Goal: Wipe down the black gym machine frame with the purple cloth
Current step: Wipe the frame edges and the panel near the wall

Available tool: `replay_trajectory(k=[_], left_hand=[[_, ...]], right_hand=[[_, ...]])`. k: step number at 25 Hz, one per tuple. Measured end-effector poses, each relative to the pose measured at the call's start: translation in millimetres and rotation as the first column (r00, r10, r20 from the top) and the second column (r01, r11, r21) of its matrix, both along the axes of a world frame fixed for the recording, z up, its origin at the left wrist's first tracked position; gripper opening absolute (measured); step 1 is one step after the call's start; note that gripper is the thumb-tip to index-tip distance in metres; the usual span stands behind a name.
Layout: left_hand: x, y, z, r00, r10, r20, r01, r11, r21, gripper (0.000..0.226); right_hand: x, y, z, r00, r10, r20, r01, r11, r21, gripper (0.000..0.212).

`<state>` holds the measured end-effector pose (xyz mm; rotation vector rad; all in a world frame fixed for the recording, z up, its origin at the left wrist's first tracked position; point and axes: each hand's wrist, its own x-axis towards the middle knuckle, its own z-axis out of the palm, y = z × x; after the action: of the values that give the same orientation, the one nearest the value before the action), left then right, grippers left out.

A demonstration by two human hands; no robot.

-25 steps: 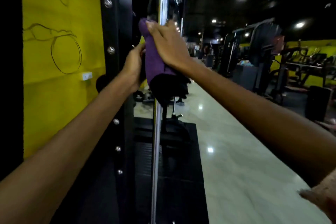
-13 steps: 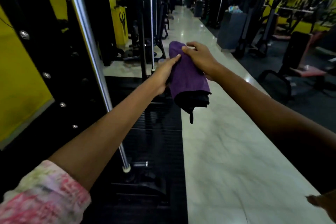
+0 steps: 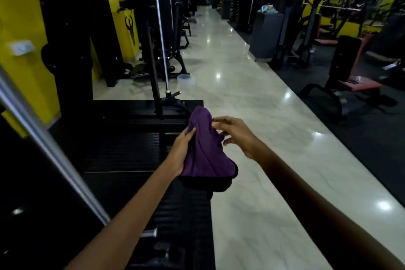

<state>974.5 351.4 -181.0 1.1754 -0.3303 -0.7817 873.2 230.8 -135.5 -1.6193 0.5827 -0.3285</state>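
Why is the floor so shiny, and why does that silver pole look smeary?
Head view: ceiling lamps glare off the glossy floor; the near pole is blurred; the room is dim, yet the cloth shows clearly; straight lines bend near the edges of this wide-angle picture.

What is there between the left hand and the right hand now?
In the head view, the purple cloth lies between them: the left hand holds its left side, and the right hand touches its upper right edge with its fingers.
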Motion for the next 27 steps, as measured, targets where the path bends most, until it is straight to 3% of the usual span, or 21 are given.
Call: replay_trajectory(k=[5,9,12,14,16,19,22,24,27], left_hand=[[40.9,-32.5,-9.9,0.980,0.014,-0.198,-0.028,0.998,-0.065,0.024],[80.4,-60.9,-14.2,0.974,0.069,-0.215,-0.086,0.994,-0.071,0.029],[110.1,-81.0,-22.8,0.972,0.150,-0.179,-0.160,0.986,-0.041,0.028],[136.3,-95.0,-28.6,0.960,0.273,-0.066,-0.274,0.962,-0.007,0.030],[160.2,-100.7,-29.8,0.908,0.409,0.092,-0.415,0.909,0.046,0.035],[181.1,-97.8,-27.4,0.837,0.394,0.379,-0.465,0.878,0.115,0.044],[190.6,-108.0,-33.3,0.751,0.203,0.629,-0.446,0.858,0.256,0.044],[194.7,-113.3,-42.2,0.635,0.224,0.739,-0.554,0.799,0.234,0.040],[210.6,-106.7,-44.1,0.382,0.216,0.899,-0.706,0.696,0.133,0.036]], right_hand=[[42.7,-34.3,-23.7,0.987,0.125,-0.096,-0.131,0.990,-0.054,0.042],[86.2,-78.2,-34.6,0.961,0.250,-0.122,-0.252,0.968,0.000,0.027],[127.4,-108.1,-37.1,0.969,0.240,-0.055,-0.245,0.962,-0.119,0.017],[163.9,-134.2,-35.9,0.969,0.240,-0.061,-0.242,0.867,-0.437,0.016],[200.1,-155.9,-30.5,0.921,0.373,-0.116,-0.355,0.674,-0.647,0.020],[241.1,-173.0,-21.8,0.735,0.646,-0.208,-0.599,0.473,-0.646,0.017],[288.3,-186.6,-17.9,0.601,0.768,-0.220,-0.638,0.295,-0.711,0.015],[315.8,-191.2,-15.9,0.566,0.812,-0.140,-0.614,0.303,-0.729,0.017],[354.8,-197.8,-18.2,0.540,0.841,-0.019,-0.639,0.396,-0.660,0.021]])
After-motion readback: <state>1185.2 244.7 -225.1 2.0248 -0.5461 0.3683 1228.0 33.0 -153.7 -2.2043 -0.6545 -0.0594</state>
